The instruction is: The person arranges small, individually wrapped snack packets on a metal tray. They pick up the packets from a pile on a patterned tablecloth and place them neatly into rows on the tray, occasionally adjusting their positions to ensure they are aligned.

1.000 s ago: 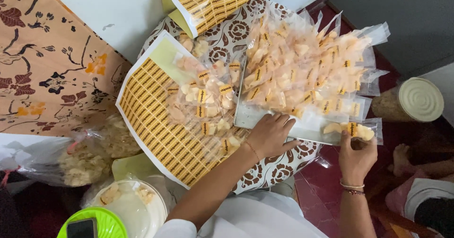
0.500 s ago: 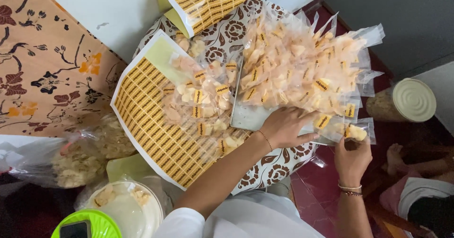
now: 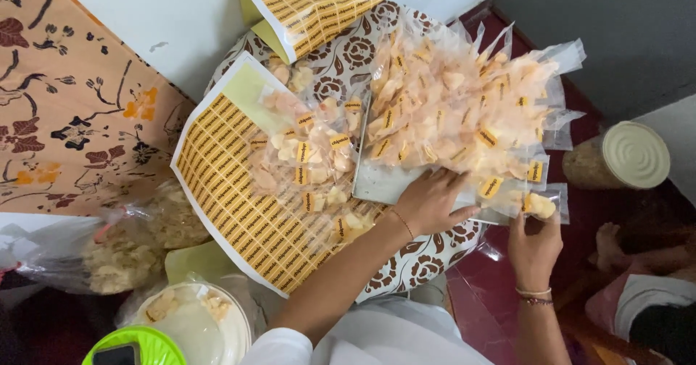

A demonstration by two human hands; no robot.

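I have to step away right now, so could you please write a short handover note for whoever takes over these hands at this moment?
Left hand: flat, palm down on the near edge of the pile of clear snack packets, pinning it.
Right hand: pinching one small packet at the pile's right corner.
Second, smaller heap of packets lies on the yellow sticker sheet, left of the main pile; another sheet is at the top.
Done: many packets in both heaps carry a yellow sticker.
Left: I cannot tell whether every packet does; loose crackers remain in the bag at the left.
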